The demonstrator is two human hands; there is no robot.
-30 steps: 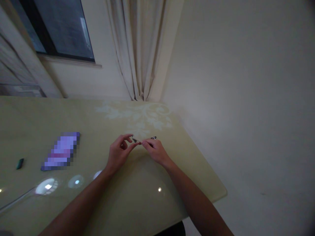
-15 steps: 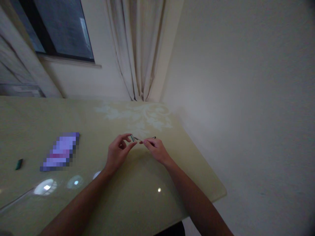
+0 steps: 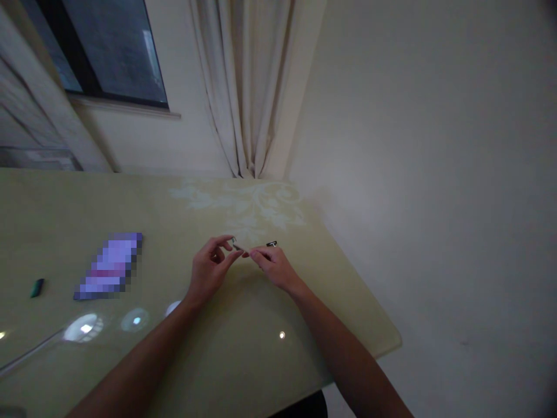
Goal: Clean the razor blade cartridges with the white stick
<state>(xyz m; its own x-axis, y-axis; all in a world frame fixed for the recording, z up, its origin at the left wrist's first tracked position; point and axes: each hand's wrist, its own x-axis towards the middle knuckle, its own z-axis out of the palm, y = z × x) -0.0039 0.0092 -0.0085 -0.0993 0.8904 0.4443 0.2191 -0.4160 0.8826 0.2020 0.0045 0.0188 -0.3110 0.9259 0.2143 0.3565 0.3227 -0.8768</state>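
My left hand [image 3: 210, 264] is closed in a pinch, thumb and forefinger gripping a small flat piece with dark greenish edges [image 3: 234, 240]; its kind does not show. My right hand [image 3: 274, 266] pinches a slim pale stick-like thing [image 3: 242, 248], whose tip lies across the small piece between the left fingertips. Whether the two touch, I cannot tell. Above the right knuckles a small black part with a light middle [image 3: 271, 244] sticks out; its link to the slim thing is hidden by the hand. Both hands are held over the table [image 3: 243, 348].
On the left lies a flat purple item, blurred out [image 3: 108, 266]. Farther left is a small dark green object [image 3: 37, 288]. A thin pale cord or rod [image 3: 32, 351] runs in from the left edge. The wall [image 3: 391, 203] borders the table's right side, curtains [image 3: 246, 87] its back.
The slim thing in my right hand has moved left, over the small piece. That piece now looks turned or partly covered. More of the black part shows above my right hand.
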